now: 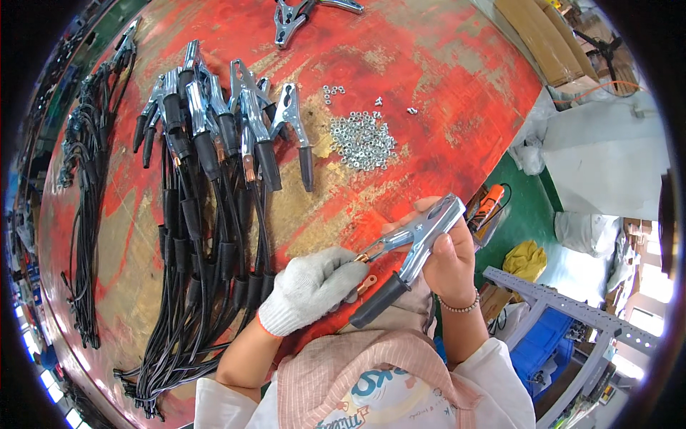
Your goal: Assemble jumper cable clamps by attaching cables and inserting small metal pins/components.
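My right hand (454,264), bare with a bead bracelet, grips a silver spring clamp (426,236) by its jaw end. One clamp handle wears a black sleeve (381,300); the other runs toward my left hand. In a white knit glove, my left hand (312,286) is closed, pinching a copper cable lug (363,257) against the end of that bare handle. A second copper lug (367,284) shows just below its fingertips. The glove hides most of what lies in the palm.
Left of my hands lie black cables (189,307) with silver clamps (207,107) at their far end. Another cable bundle (87,214) lies farther left. Small nuts (362,141) are heaped mid-table; loose clamps (288,25) lie at the back. Right of the table are an orange tool (490,200) and blue bin (541,343).
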A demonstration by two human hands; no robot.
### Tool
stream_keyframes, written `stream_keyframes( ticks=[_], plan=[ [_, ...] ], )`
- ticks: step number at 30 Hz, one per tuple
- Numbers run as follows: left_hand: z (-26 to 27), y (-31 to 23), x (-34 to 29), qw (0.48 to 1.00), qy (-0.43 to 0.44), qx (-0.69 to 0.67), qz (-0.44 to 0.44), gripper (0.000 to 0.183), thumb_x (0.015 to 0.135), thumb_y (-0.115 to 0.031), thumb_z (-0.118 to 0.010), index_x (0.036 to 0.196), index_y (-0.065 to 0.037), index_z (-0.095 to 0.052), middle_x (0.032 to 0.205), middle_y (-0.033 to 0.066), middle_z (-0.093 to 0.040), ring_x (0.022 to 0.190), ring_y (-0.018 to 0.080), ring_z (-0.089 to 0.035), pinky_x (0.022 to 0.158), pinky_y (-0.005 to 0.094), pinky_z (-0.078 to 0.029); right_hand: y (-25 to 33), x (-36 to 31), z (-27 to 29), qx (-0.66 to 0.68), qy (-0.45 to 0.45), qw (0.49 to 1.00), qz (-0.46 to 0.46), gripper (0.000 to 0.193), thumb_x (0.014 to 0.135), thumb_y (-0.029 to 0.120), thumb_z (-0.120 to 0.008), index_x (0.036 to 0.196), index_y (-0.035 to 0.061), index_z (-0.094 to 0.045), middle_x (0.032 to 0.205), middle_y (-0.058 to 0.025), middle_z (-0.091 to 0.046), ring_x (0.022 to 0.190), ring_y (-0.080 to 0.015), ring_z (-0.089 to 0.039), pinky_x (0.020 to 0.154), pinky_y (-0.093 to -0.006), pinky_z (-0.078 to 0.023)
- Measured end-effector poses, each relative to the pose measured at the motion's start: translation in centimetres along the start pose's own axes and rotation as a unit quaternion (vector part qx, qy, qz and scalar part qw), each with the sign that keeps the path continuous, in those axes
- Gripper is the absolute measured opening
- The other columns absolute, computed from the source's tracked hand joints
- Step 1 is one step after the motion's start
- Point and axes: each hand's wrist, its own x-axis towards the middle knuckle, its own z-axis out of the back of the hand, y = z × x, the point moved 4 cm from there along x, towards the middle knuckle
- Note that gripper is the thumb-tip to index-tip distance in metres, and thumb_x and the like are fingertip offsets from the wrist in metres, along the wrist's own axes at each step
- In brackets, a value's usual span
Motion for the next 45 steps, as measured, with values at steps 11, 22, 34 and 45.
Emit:
stream_keyframes(
  ticks=[11, 22, 34, 45],
  plan=[
    [-0.1, 0.1, -0.1, 0.999, -0.023, 0.000, -0.041, 0.031, 0.093, -0.023, -0.060, 0.115, -0.002, -0.063, 0.073, 0.0059, -0.067, 0.065, 0.0072, -0.062, 0.062, 0.0243, -0.051, 0.1, -0.2, -0.1, 0.004, 0.006, 1.000, 0.011, 0.054, 0.095, 0.032, -0.058, 0.128, -0.0053, -0.037, 0.111, -0.0249, -0.061, 0.109, -0.0425, -0.061, 0.088, -0.0571, -0.053],
    [-0.3, -0.4, 0.2, 0.964, -0.108, 0.159, -0.183, 0.028, 0.094, -0.020, -0.054, 0.115, -0.002, -0.061, 0.079, 0.0106, -0.067, 0.071, 0.0181, -0.067, 0.066, 0.0308, -0.052, -0.3, 0.4, 0.2, 0.004, 0.046, 0.999, 0.016, 0.050, 0.095, 0.029, -0.058, 0.127, -0.0046, -0.039, 0.114, -0.0216, -0.060, 0.111, -0.0401, -0.060, 0.094, -0.0548, -0.050],
    [1.8, 2.2, 2.3, 0.961, -0.042, -0.272, -0.033, 0.029, 0.102, -0.023, -0.042, 0.116, -0.002, -0.057, 0.075, 0.0057, -0.063, 0.048, 0.0080, -0.052, 0.041, 0.0208, -0.037, 2.1, 12.2, 3.9, -0.588, -0.009, 0.792, 0.166, 0.016, 0.092, 0.018, -0.061, 0.104, 0.0117, -0.068, 0.096, -0.0049, -0.064, 0.087, -0.0188, -0.065, 0.075, -0.0294, -0.052],
    [2.1, 2.9, 2.1, 0.972, -0.070, -0.216, -0.064, 0.029, 0.097, -0.021, -0.050, 0.114, 0.001, -0.058, 0.078, 0.0067, -0.065, 0.052, 0.0089, -0.056, 0.046, 0.0208, -0.042, 0.3, 16.5, 5.0, -0.702, 0.093, 0.700, 0.091, 0.011, 0.086, 0.025, -0.065, 0.090, 0.0153, -0.067, 0.086, -0.0038, -0.061, 0.083, -0.0220, -0.063, 0.072, -0.0349, -0.051]
  ],
)
